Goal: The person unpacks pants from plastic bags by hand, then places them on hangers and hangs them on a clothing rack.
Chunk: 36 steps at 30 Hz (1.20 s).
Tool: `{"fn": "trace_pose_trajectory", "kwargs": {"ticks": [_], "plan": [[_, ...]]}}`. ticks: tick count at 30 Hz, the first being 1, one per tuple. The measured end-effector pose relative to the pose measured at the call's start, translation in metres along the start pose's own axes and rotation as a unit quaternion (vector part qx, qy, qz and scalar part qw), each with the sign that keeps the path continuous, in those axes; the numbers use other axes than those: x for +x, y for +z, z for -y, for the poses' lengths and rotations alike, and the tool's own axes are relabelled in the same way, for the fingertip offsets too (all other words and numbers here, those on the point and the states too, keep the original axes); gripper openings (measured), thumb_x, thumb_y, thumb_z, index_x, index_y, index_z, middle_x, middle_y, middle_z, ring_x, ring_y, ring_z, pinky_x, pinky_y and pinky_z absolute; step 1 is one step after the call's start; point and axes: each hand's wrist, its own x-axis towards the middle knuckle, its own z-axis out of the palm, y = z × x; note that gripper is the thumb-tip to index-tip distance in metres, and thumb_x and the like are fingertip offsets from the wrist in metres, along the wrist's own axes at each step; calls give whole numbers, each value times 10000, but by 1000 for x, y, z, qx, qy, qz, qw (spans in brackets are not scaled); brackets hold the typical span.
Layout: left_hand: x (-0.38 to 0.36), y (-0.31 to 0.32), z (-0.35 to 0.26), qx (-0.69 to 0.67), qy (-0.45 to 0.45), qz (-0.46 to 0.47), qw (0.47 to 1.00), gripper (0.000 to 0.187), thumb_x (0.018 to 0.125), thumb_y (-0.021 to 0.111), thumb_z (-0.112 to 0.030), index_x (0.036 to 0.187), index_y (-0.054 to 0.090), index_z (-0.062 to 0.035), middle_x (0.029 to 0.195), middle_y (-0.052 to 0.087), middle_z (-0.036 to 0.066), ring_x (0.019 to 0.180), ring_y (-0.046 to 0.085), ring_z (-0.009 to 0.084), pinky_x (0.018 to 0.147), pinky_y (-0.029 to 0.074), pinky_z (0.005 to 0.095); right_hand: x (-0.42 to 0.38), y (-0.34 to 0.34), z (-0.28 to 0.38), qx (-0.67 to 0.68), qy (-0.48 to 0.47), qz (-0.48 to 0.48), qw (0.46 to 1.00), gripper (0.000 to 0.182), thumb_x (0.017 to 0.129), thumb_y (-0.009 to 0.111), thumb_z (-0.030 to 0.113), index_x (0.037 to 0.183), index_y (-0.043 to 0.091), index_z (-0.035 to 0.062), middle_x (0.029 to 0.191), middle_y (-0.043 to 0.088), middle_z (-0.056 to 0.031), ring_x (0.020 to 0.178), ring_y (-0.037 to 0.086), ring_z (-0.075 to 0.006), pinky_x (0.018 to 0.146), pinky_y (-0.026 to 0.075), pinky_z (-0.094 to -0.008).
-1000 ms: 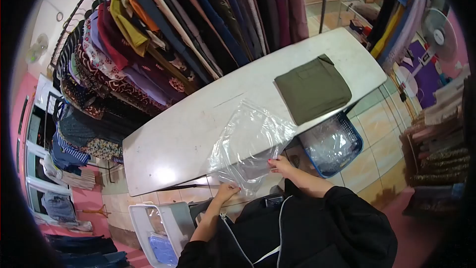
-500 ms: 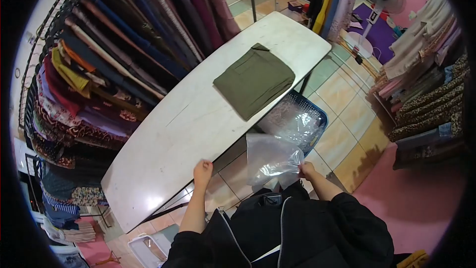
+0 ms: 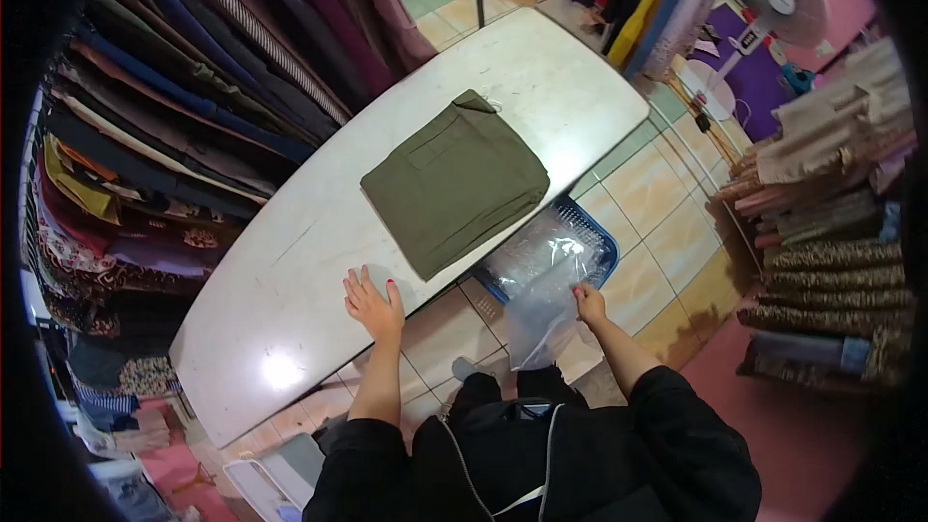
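A folded olive-green garment (image 3: 454, 184) lies flat on the white table (image 3: 300, 261), one corner turned up at its far end. My left hand (image 3: 374, 304) is open with fingers spread, over the table's near edge and just short of the garment. In my right hand (image 3: 589, 304) the edge of a clear plastic bag (image 3: 541, 324) is pinched, and the bag hangs down in front of my legs. Behind it, partly under the table, a blue basket (image 3: 606, 249) holds more clear plastic.
Hanging clothes (image 3: 222, 68) crowd the table's left side. More garments (image 3: 831, 271) hang on the right. A standing fan (image 3: 773, 0) is at the far right, and a white plastic container (image 3: 266, 478) sits on the floor at lower left.
My left hand has opened from a closed shape and moved up toward the garment. The plastic bag, still in my right hand, has gone from spread out to hanging narrower.
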Motion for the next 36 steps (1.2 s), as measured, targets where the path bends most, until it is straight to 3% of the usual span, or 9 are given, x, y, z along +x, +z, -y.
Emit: {"fn": "trace_pose_trajectory", "kwargs": {"ticks": [6,8,13,16,19,22,25,32,36], "plan": [[5,-6,-6,-16,-2,5,1000,590,817,562,-253,1350,395,-62,1435,317,198,1349,245,381,1071,164,529,114,-1,58,-80,-62,33,994,204,879,524,243,925,656,95,878,650,-170,842,623,-366,742,483,-439],[6,-6,-6,-27,-1,4,1000,591,804,572,-238,1344,405,-62,1430,322,204,1346,251,383,1072,159,525,160,6,48,-86,-147,22,985,193,866,529,238,904,662,105,872,646,-181,841,622,-370,731,479,-464],[11,-7,-6,-25,-7,22,999,587,797,571,-226,1337,417,-57,1425,331,212,1339,262,389,1075,158,511,215,8,82,-278,48,-8,959,371,847,561,349,1129,600,112,1092,622,-188,977,599,-376,799,472,-491],[10,-4,-6,-18,-11,25,999,583,799,565,-228,1336,417,-56,1421,337,214,1335,269,392,1075,160,503,221,35,61,-329,-41,-34,943,444,836,559,364,1222,550,144,1216,566,-161,1096,553,-342,882,447,-486],[11,-6,-7,-16,-8,17,1000,582,801,562,-236,1336,418,-58,1421,339,212,1333,273,393,1075,163,498,180,51,74,-266,-25,107,958,479,806,613,309,1255,528,164,1225,556,-171,1129,524,-359,941,425,-456],[11,-7,-7,-15,-9,11,1000,581,798,565,-238,1332,422,-58,1421,341,207,1333,276,389,1075,166,498,123,42,124,-124,-66,398,907,505,745,705,306,1123,600,-11,978,663,-192,884,649,-329,753,516,-383],[11,-10,-8,-11,-18,18,1000,587,793,572,-243,1332,423,-64,1421,343,200,1333,279,381,1075,171,501,61,2,194,95,-265,282,917,204,794,652,135,968,659,29,752,652,-135,653,631,-255,624,495,-358],[4,-13,-8,-25,-26,3,999,609,793,578,-279,1347,411,-90,1439,327,159,1349,256,346,1079,167,511,97,-85,312,-33,-301,-246,921,387,752,711,214,1021,552,-14,967,590,-167,950,536,-341,836,427,-419],[1,-13,-5,-25,-28,8,999,599,804,563,-302,1349,416,-103,1442,330,163,1354,253,349,1073,180,521,130,-92,345,-90,-118,-55,987,398,688,747,223,965,550,17,954,611,-165,908,574,-346,793,458,-418]]}}
